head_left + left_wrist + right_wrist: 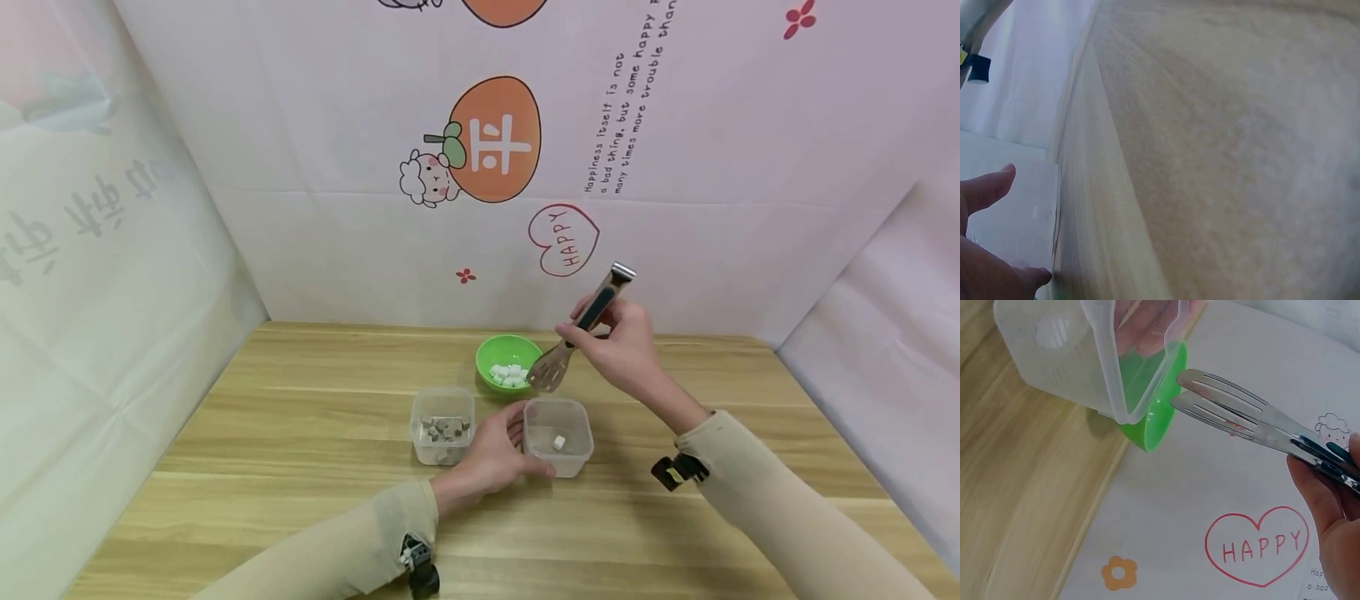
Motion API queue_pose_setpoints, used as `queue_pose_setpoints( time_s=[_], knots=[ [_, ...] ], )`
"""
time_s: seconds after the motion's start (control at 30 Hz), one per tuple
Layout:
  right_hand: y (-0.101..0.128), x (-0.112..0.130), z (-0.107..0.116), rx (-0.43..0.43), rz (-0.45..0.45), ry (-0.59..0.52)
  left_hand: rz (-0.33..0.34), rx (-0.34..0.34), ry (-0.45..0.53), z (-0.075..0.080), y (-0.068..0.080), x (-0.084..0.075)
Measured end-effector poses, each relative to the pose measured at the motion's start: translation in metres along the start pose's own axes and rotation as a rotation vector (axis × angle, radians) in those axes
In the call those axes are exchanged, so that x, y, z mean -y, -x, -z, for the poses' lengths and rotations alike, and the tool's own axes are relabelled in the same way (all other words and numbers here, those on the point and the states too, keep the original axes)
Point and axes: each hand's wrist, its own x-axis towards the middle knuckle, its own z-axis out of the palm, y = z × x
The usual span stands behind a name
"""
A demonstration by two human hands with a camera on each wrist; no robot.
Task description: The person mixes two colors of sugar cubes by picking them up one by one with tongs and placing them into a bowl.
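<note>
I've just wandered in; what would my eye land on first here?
Probably the bright green bowl of white cubes towards the table's back, with metal tongs in the right hand near it. Closer in, the left hand holds a clear box containing one white cube. On the wall behind, a big orange fruit print stands out.

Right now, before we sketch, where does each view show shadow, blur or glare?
Head view: a soft shadow on the table beside the right sleeve; left wrist view: the close-up table surface is blurred, its grain smeared; right wrist view: a pale glare patch on the clear box, glints on the tongs.
</note>
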Motion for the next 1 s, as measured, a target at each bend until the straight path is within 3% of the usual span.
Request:
queue_pose_setpoints(
  time_s=[0.33, 0.73, 1.0],
  knots=[
    [0.029, 0.015, 0.016, 0.095, 0.042, -0.064, 0.003, 0.007, 0.007, 0.001, -0.002, 0.0],
    [0.053, -0.005, 0.009, 0.141, -0.008, -0.035, 0.01, 0.012, 0.0, 0.001, -0.001, -0.001],
    [0.06, -0.015, 0.001, 0.155, 0.018, -0.011, 0.012, 0.011, -0.015, 0.001, 0.0, -0.001]
  ],
)
